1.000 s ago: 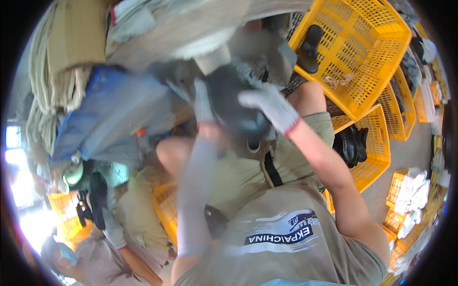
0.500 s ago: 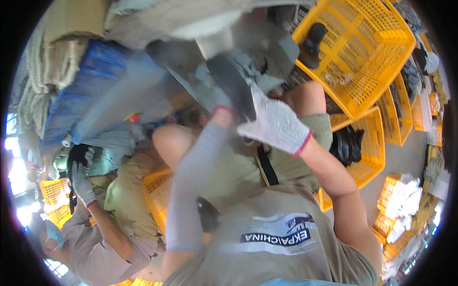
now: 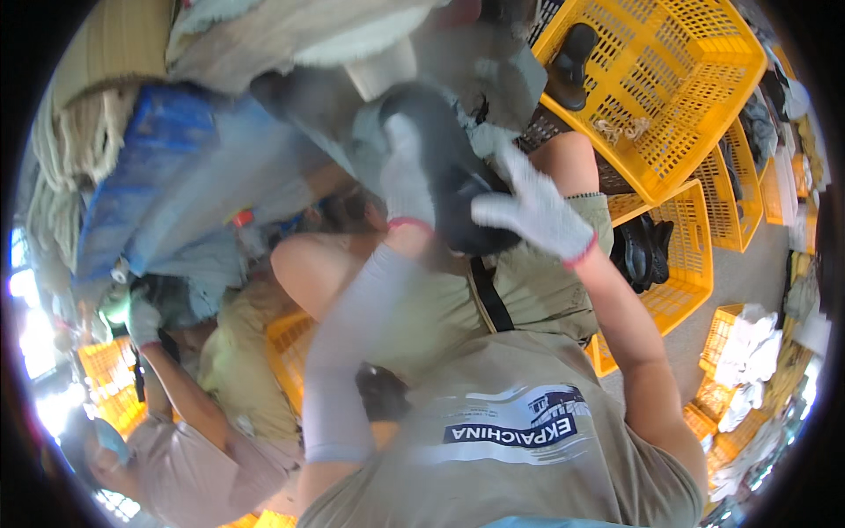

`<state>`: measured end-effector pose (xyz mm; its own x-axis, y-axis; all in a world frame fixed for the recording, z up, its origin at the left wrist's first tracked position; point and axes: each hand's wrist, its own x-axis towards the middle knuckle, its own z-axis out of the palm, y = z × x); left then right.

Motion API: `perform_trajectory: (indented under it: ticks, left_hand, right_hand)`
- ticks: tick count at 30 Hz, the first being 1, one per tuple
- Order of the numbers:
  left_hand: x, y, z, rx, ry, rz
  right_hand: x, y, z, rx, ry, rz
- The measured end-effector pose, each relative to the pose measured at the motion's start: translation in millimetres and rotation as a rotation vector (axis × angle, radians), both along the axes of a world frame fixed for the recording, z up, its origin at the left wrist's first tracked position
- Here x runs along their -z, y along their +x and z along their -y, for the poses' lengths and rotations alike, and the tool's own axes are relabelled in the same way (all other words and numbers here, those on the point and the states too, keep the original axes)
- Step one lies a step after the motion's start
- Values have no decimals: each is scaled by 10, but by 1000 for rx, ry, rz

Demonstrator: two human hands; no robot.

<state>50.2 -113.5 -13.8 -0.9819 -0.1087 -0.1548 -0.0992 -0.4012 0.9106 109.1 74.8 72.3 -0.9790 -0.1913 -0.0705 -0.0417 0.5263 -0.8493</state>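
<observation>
A black shoe (image 3: 449, 167) is held over my lap, its long side slanting from upper left to lower right. My left hand (image 3: 407, 180), in a white knit glove with a pink cuff, is closed on the shoe's left side. On the other side is my right hand (image 3: 535, 209), gloved the same way, fingers spread and thumb beside the shoe's lower end. Whether that thumb touches it I cannot tell. Motion blurs the shoe and both gloves a little.
A yellow crate (image 3: 647, 167) at the upper right holds a dark shoe (image 3: 574, 66). Below it, another yellow crate (image 3: 695, 273) contains black shoes (image 3: 645, 251). Cloth-covered bench (image 3: 290, 44) stands ahead. At left sits a co-worker (image 3: 202, 449) with gloved hands.
The shoe has turned, showing more of its broad face, and its lower end has shifted right. My right hand has moved slightly right, fingers spreading. The co-worker's raised hand has dropped.
</observation>
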Motion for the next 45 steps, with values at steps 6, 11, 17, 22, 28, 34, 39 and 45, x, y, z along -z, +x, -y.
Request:
perform_trajectory:
  ticks: [6, 11, 17, 22, 28, 34, 39, 45]
  left_hand:
    - [-991, 484, 311, 271, 345, 164]
    - [-1352, 346, -20, 135, -591, -114]
    - [-1346, 640, -10, 224, -571, -54]
    - [-1161, 1323, -13, 329, -818, -343]
    - [-1145, 799, -264, 281, -769, -138]
    - [-903, 266, -918, 503, -927, -549]
    - [-941, -145, -1121, 463, -935, -462]
    - [-922, -337, -1832, 401, -483, -423]
  right_hand:
    - [935, -523, 116, 280, -867, 577]
    - [889, -882, 671, 3, -1093, 601]
    - [1426, -644, 940, 48, -1360, 426]
    - [533, -106, -82, 125, -758, 377]
    - [-1170, -102, -2273, -180, -91, 514]
    - [1390, -1525, -2812, 214, 996, -433]
    - [1232, -2093, -3134, 374, 310, -609]
    - [-767, -1212, -3095, 369, -72, -468]
